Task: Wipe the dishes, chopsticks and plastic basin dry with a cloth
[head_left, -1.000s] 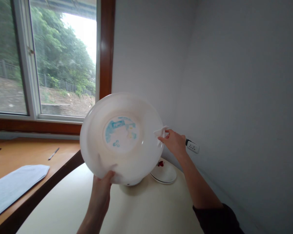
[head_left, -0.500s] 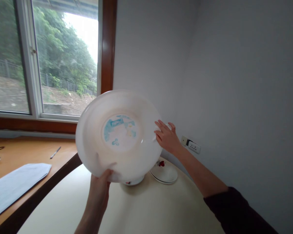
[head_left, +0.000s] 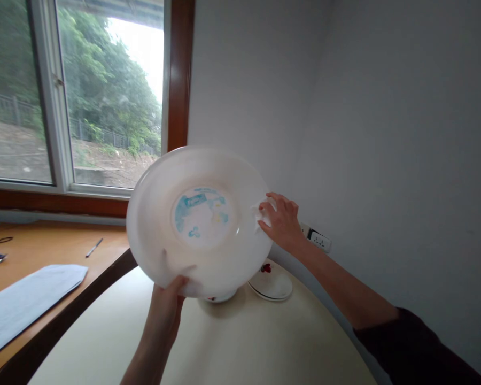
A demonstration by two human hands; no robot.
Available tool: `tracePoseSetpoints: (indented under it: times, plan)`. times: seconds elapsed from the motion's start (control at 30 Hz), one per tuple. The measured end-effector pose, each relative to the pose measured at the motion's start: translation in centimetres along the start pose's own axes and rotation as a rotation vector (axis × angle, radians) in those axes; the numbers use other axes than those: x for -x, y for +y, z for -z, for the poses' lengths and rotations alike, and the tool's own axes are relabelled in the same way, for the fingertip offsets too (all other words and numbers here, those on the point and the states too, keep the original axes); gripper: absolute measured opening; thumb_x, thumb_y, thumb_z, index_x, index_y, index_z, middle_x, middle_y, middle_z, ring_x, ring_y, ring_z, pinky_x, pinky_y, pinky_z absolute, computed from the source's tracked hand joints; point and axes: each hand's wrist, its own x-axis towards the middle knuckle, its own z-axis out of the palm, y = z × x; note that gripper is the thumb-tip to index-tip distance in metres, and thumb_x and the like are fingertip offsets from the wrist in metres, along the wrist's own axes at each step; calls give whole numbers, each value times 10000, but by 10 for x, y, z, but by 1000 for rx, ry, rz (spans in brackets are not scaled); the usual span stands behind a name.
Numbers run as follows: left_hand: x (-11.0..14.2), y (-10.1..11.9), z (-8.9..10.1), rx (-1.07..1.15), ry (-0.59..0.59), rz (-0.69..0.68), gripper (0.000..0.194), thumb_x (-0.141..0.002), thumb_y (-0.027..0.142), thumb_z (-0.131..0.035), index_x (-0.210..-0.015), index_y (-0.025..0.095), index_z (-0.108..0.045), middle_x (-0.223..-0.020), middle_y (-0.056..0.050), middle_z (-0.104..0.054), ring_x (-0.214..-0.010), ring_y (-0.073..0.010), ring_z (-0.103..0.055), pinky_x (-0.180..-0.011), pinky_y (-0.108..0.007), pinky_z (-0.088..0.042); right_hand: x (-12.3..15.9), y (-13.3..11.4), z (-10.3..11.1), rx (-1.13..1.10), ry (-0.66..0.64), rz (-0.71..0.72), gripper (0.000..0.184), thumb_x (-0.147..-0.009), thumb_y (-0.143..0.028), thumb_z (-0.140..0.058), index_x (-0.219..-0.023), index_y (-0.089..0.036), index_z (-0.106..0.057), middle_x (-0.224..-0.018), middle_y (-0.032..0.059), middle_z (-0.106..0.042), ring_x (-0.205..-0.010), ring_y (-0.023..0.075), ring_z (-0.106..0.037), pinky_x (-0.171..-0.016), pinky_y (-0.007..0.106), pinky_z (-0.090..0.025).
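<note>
A large white plastic basin [head_left: 208, 256] is held up tilted, its inside facing me, with a worn blue print on its bottom. At the lower rim my left hand [head_left: 170, 291] is closed on it, thumb on the inside and fingers behind the wall. My right hand [head_left: 280, 219] is at the basin's right inner wall, fingers bent over a crumpled white tissue [head_left: 260, 213] against the surface. The tissue is partly hidden under the fingers and blends with the basin.
Below, a pale round table [head_left: 240, 342] bears stacked white plates [head_left: 274, 283] with a red flower and a bowl [head_left: 220, 297] mostly hidden behind the basin. On the left, a wooden desk [head_left: 112, 240] holds folded paper [head_left: 36, 289], a pen [head_left: 94, 247] and scissors [head_left: 3, 240]. A wall socket [head_left: 319, 241] is at right.
My right hand has slid slightly right and its fingers have bent, with more of the white tissue showing. My left hand keeps its grip on the basin. The view has shifted slightly.
</note>
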Motion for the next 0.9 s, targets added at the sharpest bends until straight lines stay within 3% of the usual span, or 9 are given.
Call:
tracePoseSetpoints:
  times: [0.17,0.43,0.53,0.63,0.73,0.9]
  plan:
    - [1,1,1,5,-7,30,893,-582,37,-617,-1388,263,-307,-893,-38,-694,-761,-171,-643,-617,-238,-521,-10,6,3,107,-28,-8,105,-794,-285,-616,-771,-185,-640,-994,98,-561,-900,249,-435,-761,365,-281]
    - [0,-1,2,-4,-8,45,889,-554,46,-635,-1370,245,-345,-982,-52,-681,-795,-178,-639,-602,-226,-514,-13,4,11,315,-81,148,206,-867,-216,-505,-733,-145,-644,-807,89,-591,-812,240,-420,-714,370,-253]
    - [0,0,2,-2,3,50,873,-544,47,-631,-1355,231,-368,-950,-48,-686,-798,-179,-637,-598,-223,-515,-14,3,12,334,-116,179,174,-841,-164,-516,-713,-146,-632,-832,99,-594,-830,246,-434,-722,371,-258]
    - [-1,0,1,-8,-4,53,837,-536,60,-632,-1327,210,-404,-916,-43,-691,-792,-177,-633,-593,-224,-518,-16,5,14,283,-165,304,175,-835,-94,-494,-745,-158,-630,-998,106,-612,-925,244,-461,-779,370,-267]
    - [-2,-1,2,-12,-9,53,744,-519,73,-627,-1244,166,-484,-891,-47,-693,-786,-177,-627,-587,-223,-518,-21,9,15,177,-264,443,208,-849,-53,-460,-895,-165,-629,-1177,99,-582,-1041,226,-483,-861,370,-268]
    - [-9,-4,6,6,5,70,514,-488,98,-624,-1002,98,-598,-836,-68,-697,-766,-187,-623,-567,-227,-517,-20,16,16,57,-547,516,230,-840,-28,-453,-847,-167,-635,-966,60,-675,-992,181,-570,-971,357,-263]
